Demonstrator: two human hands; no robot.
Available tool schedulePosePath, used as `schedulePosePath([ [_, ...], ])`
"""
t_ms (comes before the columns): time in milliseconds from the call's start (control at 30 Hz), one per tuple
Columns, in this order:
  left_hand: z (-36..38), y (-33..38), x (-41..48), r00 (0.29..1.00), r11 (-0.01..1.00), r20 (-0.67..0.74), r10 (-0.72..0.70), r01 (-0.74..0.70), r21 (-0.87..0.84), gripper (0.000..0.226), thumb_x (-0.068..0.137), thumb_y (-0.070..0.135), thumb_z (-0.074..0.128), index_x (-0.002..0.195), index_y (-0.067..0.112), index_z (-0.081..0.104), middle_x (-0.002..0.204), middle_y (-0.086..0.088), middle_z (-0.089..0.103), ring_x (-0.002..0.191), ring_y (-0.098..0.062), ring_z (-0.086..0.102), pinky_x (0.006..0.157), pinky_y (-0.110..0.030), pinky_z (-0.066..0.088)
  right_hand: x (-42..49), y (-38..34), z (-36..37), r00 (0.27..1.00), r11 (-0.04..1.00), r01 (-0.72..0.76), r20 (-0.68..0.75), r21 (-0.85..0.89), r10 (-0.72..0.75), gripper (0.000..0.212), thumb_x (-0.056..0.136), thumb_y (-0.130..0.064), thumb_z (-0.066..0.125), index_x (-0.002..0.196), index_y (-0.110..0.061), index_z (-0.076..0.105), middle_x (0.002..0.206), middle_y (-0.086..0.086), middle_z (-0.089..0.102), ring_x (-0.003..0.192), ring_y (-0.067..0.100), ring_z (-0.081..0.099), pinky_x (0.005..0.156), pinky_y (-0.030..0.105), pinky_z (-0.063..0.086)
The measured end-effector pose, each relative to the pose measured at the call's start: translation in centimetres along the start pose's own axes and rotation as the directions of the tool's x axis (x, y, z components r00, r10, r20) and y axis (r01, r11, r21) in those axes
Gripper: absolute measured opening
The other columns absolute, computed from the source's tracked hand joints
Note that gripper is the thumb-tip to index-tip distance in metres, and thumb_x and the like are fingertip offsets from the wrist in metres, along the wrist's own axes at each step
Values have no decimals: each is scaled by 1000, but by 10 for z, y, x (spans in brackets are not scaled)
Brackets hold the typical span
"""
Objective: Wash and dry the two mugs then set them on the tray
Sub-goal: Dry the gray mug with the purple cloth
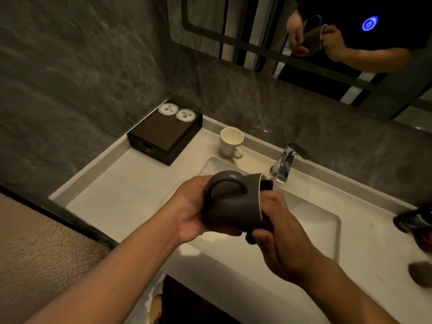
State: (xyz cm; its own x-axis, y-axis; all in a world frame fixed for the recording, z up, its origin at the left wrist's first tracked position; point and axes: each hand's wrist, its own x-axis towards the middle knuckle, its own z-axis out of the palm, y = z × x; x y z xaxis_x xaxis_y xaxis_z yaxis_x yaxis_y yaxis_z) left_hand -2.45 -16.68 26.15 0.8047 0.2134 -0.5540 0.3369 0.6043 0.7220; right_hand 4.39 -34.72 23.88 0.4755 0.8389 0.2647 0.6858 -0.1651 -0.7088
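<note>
I hold a grey mug (233, 206) on its side above the white sink (327, 220), handle up, mouth facing right. My left hand (194, 211) grips its base and body. My right hand (278, 228) is shut on a purple cloth (265, 224) that is pushed into the mug's mouth. A white mug (230, 142) stands upright on the counter behind the sink, handle toward me. A dark tray-like box (161, 134) with two round white coasters sits at the back left corner of the counter.
A chrome tap (286, 163) stands behind the sink, with no water seen running. A dark bottle (413, 220) and a dark blurred object (420, 272) lie on the counter at the right. A mirror hangs above. White counter (131, 190) spreads to the left.
</note>
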Motion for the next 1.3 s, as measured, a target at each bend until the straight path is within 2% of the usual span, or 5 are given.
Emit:
schedulePosePath([
  [433, 9, -28, 1, 712, 612, 15, 702, -613, 500, 29, 99, 38, 45, 102, 35, 74, 94, 12, 75, 91, -7, 72, 63, -17, 56, 8, -16, -5, 927, 794, -233, -118, 562, 356, 51, 84, -82, 37, 111, -50, 66, 104, -22, 70, 100, 5, 67, 82, 15, 53],
  [667, -12, -48, 28, 66, -414, 581, 811, -637, 651, 43, 107, 33, 40, 130, 0, 57, 121, -26, 70, 111, -28, 65, 97, -25, 52, 20, -8, -21, 808, 475, -397, 53, 785, 588, 32, 88, -51, 50, 97, -31, 73, 95, 2, 76, 92, 23, 72, 76, 33, 62],
  [900, 1, -39, 5, 940, 780, 104, 325, -329, 533, 86, 67, 72, 67, 140, 29, 50, 135, 2, 64, 109, -13, 69, 91, -34, 62, 21, 5, -35, 859, 658, -484, 169, 577, 483, 27, 95, -42, 43, 96, -26, 64, 80, -15, 69, 75, -5, 67, 67, 14, 55],
  [1033, -5, -33, 7, 944, 957, 252, -212, 149, 249, 74, 77, 59, 78, 129, 8, 64, 118, -25, 74, 96, -38, 73, 86, -49, 60, 22, 7, -38, 864, 838, -481, 301, 258, 403, 47, 99, -51, 30, 102, -19, 64, 91, -13, 65, 89, 7, 63, 78, 21, 56],
  [1300, -10, -56, 17, 952, 963, 222, -209, 241, -125, 58, 90, 49, 73, 129, 5, 68, 118, -27, 71, 93, -34, 71, 78, -45, 53, 44, 20, -40, 893, 903, -429, 132, -38, 430, 41, 105, -44, 35, 94, -17, 62, 84, 4, 61, 75, 18, 58, 71, 37, 51],
])
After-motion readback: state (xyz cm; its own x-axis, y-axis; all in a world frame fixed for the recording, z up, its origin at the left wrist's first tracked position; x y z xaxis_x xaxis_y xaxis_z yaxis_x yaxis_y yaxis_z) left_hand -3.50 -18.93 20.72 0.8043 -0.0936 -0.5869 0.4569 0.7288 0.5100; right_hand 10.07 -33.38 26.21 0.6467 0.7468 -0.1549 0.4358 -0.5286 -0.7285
